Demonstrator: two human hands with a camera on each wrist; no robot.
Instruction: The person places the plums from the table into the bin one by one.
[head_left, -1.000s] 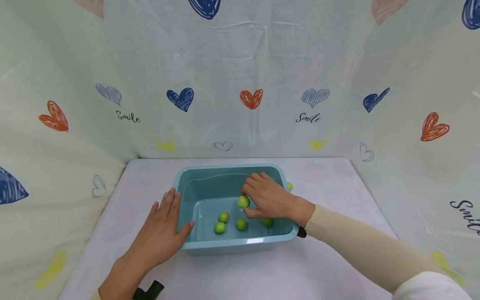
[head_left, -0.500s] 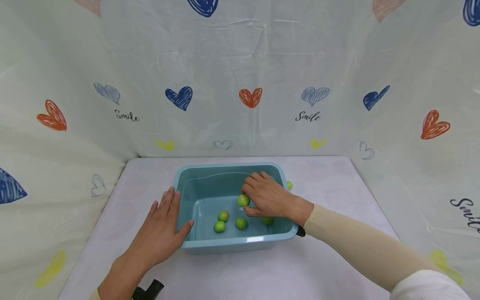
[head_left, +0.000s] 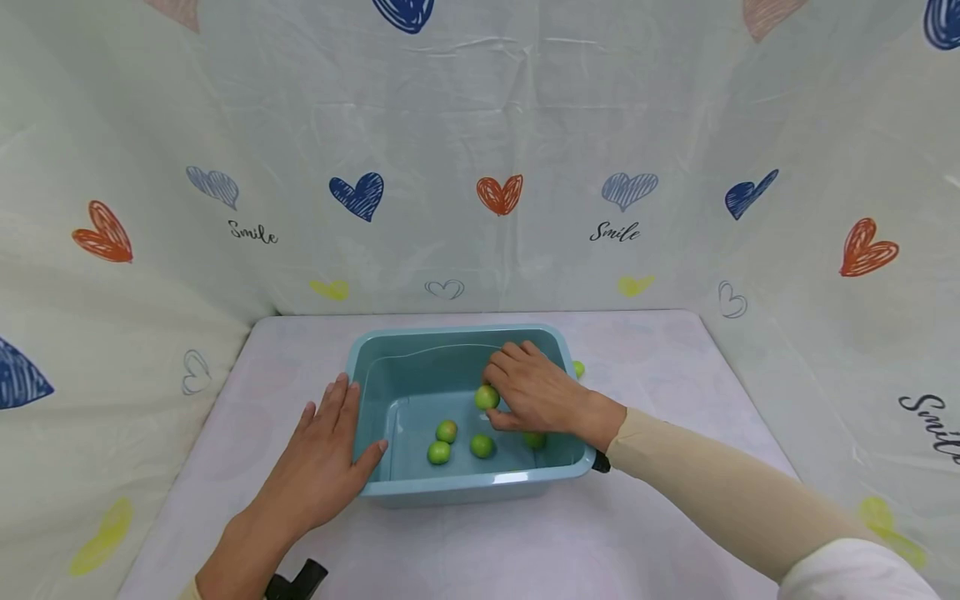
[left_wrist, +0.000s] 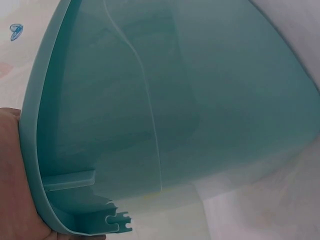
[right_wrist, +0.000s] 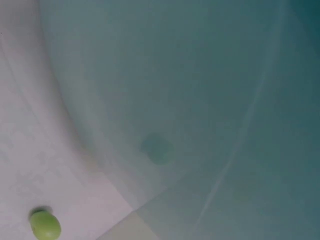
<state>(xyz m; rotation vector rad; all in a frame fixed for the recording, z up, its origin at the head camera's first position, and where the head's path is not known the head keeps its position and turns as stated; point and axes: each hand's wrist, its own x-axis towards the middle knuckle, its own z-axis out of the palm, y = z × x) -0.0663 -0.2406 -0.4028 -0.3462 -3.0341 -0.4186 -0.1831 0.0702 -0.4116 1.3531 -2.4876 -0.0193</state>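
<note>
In the head view a pale blue-green plastic basin (head_left: 457,487) stands on the table. My left hand (head_left: 318,458) rests at its left side, fingers straight along the outside and thumb over the rim. The left wrist view shows part of that hand (left_wrist: 12,180) against the basin wall (left_wrist: 125,110). Inside the basin, my right hand (head_left: 536,390) pinches a small round green fruit (head_left: 487,397) between thumb and fingers. Several similar fruits lie on the basin floor, among them a reddish-tinted one (head_left: 447,431) and a green one (head_left: 482,447). Another fruit (head_left: 534,440) is partly hidden under the right hand.
Just beyond the basin's right side, a green fruit (head_left: 579,369) lies on the white-covered table (head_left: 645,358). The right wrist view also shows a fruit (right_wrist: 46,225) outside the basin wall. A curtain printed with hearts (head_left: 500,195) surrounds the table behind and at the sides.
Almost nothing differs: the whole head view has shifted up slightly. Both hands keep their places, and the right one still holds the green fruit.
</note>
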